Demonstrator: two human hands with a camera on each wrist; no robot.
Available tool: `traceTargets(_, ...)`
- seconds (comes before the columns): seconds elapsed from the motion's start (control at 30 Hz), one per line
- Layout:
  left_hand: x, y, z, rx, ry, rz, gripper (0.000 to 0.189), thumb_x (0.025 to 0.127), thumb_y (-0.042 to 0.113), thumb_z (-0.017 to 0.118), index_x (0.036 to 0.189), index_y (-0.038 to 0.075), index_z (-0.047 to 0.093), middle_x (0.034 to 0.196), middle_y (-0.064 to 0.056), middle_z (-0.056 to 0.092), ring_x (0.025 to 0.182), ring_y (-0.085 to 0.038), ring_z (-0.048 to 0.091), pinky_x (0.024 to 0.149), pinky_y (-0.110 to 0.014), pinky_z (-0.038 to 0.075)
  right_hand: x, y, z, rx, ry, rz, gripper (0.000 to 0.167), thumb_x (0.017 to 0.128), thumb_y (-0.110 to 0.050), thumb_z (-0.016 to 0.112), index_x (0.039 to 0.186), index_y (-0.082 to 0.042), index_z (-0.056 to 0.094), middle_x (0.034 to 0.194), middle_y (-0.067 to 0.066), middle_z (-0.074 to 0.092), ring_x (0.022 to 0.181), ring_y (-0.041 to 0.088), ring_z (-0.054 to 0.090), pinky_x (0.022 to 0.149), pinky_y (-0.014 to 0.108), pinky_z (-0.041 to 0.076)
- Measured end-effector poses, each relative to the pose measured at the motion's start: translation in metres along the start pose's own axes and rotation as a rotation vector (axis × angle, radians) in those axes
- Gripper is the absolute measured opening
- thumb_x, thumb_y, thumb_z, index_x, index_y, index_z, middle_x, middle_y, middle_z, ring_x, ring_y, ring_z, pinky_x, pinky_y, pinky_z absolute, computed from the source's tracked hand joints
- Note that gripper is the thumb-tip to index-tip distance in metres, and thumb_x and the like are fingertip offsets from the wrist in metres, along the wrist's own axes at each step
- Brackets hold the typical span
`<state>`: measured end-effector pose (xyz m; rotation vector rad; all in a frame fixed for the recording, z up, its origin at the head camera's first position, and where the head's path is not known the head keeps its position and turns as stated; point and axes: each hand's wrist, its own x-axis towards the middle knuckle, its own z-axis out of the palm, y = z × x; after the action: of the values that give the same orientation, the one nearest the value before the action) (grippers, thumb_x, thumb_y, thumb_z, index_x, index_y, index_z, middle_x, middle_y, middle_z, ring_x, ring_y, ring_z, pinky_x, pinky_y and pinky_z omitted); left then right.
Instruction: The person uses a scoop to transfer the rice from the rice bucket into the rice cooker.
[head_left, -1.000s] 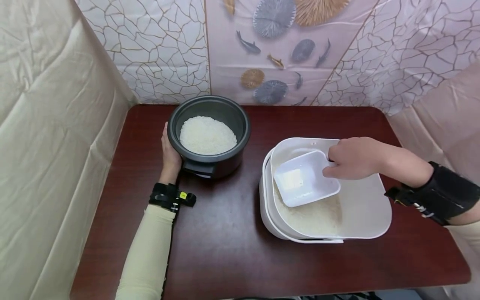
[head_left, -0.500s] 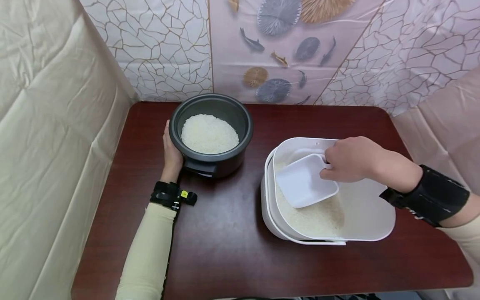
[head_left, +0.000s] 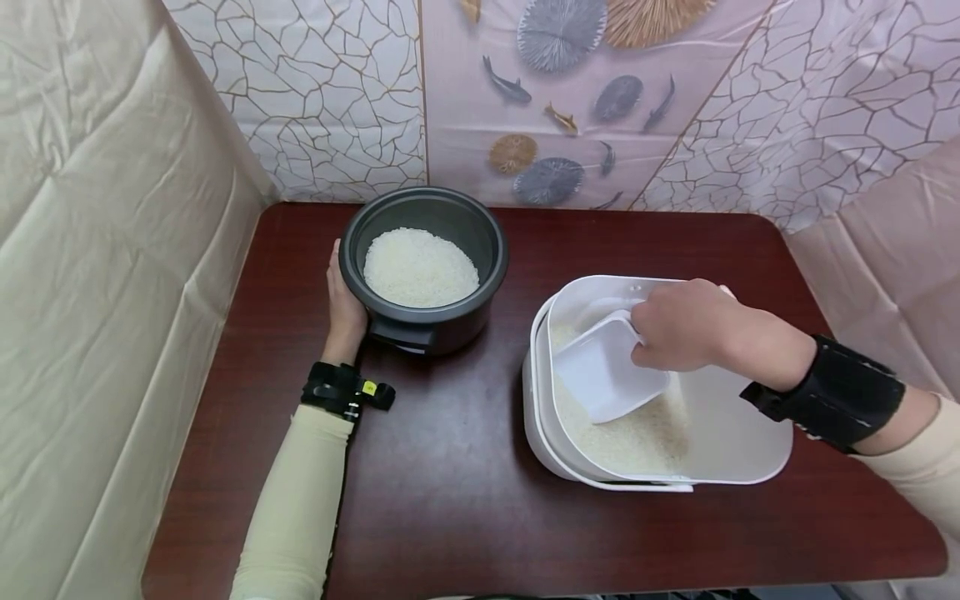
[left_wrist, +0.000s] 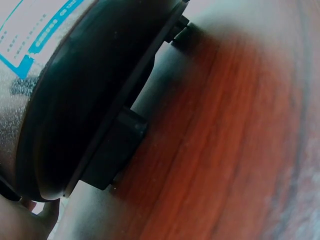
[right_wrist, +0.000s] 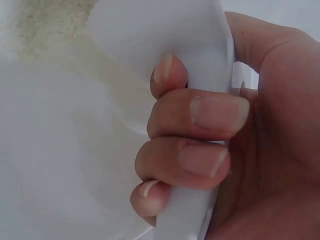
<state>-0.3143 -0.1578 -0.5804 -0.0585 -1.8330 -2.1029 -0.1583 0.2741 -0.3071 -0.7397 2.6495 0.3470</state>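
Note:
In the head view my right hand (head_left: 686,325) holds a white scoop (head_left: 609,371) inside a white rice bin (head_left: 750,433). The fingers curl round the scoop's handle (right_wrist: 192,212) in the right wrist view. The scoop is tilted, its lower edge at the loose rice (head_left: 633,437) in the bin. My left hand (head_left: 345,310) lies along the left side of a dark rice cooker (head_left: 468,321), its fingers partly hidden behind the rim. White rice (head_left: 420,268) fills the bottom of the cooker. The cooker's underside (left_wrist: 95,95) is close in the left wrist view.
Both containers stand on a dark reddish-brown table (head_left: 450,500), the cooker at the back left, the bin to the right. A patterned curtain (head_left: 337,100) hangs behind, with pale cloth (head_left: 97,275) on the left side. The bin's carrying handle (head_left: 645,486) hangs along its front.
My right hand has moved slightly left and down with the scoop, which tips further toward the rice in the bin. The left hand stays on the cooker; the head view has shifted slightly.

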Motion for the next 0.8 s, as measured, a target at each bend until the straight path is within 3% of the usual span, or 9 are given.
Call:
traceTargets(0.2, -0.007, 0.013, 0.005, 0.01, 0.037, -0.04, 0.052, 0.115, 0.052, 0.037, 0.132, 0.02, 0.075, 0.129, -0.004, 0.071, 0.131, -0.018, 0.055, 0.114, -0.031, 0.039, 0.004, -0.005, 0.005, -0.046, 0.05, -0.068, 0.019, 0.085, -0.024, 0.075, 0.071, -0.018, 0.063, 0.062, -0.003, 0.054, 0.062, 0.019, 0.047, 0.053, 0.037, 0.042)
traceTargets(0.3, -0.019, 0.038, 0.012, 0.021, 0.058, -0.105, 0.051, 0.116, 0.048, 0.037, 0.141, 0.018, 0.069, 0.142, -0.004, 0.065, 0.139, -0.016, 0.049, 0.118, -0.029, 0.034, 0.006, -0.009, 0.009, -0.07, 0.059, -0.121, 0.021, 0.085, -0.024, 0.076, 0.07, -0.018, 0.063, 0.06, -0.005, 0.054, 0.061, 0.019, 0.047, 0.055, 0.035, 0.042)
traceTargets(0.43, -0.04, 0.076, 0.023, 0.1, 0.064, -0.155, 0.054, 0.117, 0.044, 0.031, 0.158, 0.015, 0.051, 0.163, -0.005, 0.046, 0.152, -0.018, 0.035, 0.123, -0.028, 0.025, 0.008, -0.01, 0.014, -0.088, 0.099, -0.178, 0.027, 0.084, -0.023, 0.076, 0.064, -0.02, 0.057, 0.057, -0.005, 0.051, 0.061, 0.021, 0.046, 0.056, 0.037, 0.042)
traceTargets(0.5, -0.044, 0.085, 0.026, 0.133, 0.074, -0.167, 0.056, 0.117, 0.043, 0.03, 0.161, 0.014, 0.046, 0.166, -0.006, 0.04, 0.154, -0.018, 0.031, 0.125, -0.03, 0.022, 0.008, -0.009, 0.015, -0.085, 0.115, -0.187, 0.03, 0.084, -0.024, 0.076, 0.062, -0.021, 0.055, 0.056, -0.006, 0.049, 0.061, 0.021, 0.045, 0.057, 0.038, 0.041)
traceTargets(0.8, -0.048, 0.092, 0.028, 0.164, 0.077, -0.184, 0.058, 0.118, 0.042, 0.026, 0.166, 0.012, 0.036, 0.172, -0.008, 0.03, 0.157, -0.019, 0.024, 0.124, -0.025, 0.02, 0.011, -0.003, 0.016, -0.029, 0.102, -0.184, 0.037, 0.085, -0.027, 0.074, 0.057, -0.022, 0.049, 0.052, -0.007, 0.044, 0.059, 0.018, 0.041, 0.056, 0.036, 0.035)
